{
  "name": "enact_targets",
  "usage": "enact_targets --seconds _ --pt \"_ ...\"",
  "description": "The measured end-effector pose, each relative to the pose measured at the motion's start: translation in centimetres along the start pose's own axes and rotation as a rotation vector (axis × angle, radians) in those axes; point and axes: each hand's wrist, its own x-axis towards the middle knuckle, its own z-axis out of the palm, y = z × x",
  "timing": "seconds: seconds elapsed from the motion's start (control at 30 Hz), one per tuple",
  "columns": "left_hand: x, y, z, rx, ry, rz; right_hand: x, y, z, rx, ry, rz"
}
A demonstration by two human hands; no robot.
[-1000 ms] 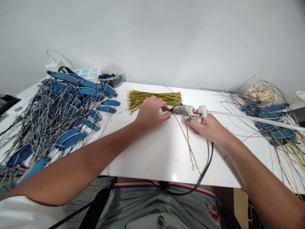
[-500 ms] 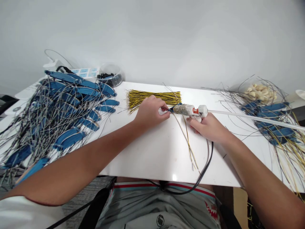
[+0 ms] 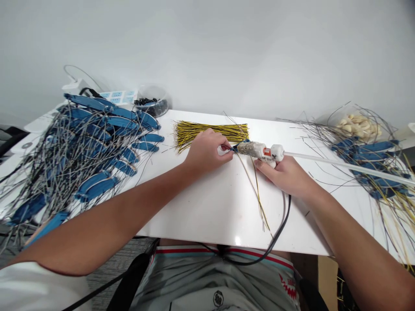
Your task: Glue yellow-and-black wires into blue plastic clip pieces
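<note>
My left hand (image 3: 209,150) is closed, thumb and fingertips pinching a small blue piece with thin wires (image 3: 235,148), mostly hidden by the fingers and the nozzle. My right hand (image 3: 281,172) is wrapped round a white hot glue gun (image 3: 254,150), its crusted nozzle end pointing left at the pinched piece. A long translucent glue stick (image 3: 340,163) runs out of the gun's back to the right. Yellow and dark wires (image 3: 257,196) trail from below the nozzle toward the table's front. Just behind my left hand lies a bundle of yellow-and-black wires (image 3: 210,129).
On the left spreads a heap of blue curved pieces with dark wires (image 3: 97,142). Behind it stand a power strip (image 3: 118,96) and a clear tub of black parts (image 3: 155,103). More blue pieces (image 3: 376,155) and a bag of cream-coloured parts (image 3: 358,126) lie right. The gun's black cable (image 3: 281,233) hangs over the front edge.
The view has shifted slightly. The glue stick's far end sits a little lower, with the gun tilted a touch; both hands keep their grips in nearly the same place.
</note>
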Motion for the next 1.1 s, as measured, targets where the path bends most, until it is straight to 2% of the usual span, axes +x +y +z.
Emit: enact_targets --seconds 0.17,0.83,1.1 --pt "0.02 0.07 -0.07 0.006 -0.003 -0.001 -0.16 -0.33 -0.08 -0.07 0.028 -0.092" --pt "0.04 -0.05 0.13 -0.011 0.022 0.017 -0.23 -0.57 -0.41 -0.122 0.032 -0.244" --pt "0.04 -0.24 0.26 -0.01 0.043 0.029 -0.01 -0.09 -0.32 -0.127 0.126 -0.118"
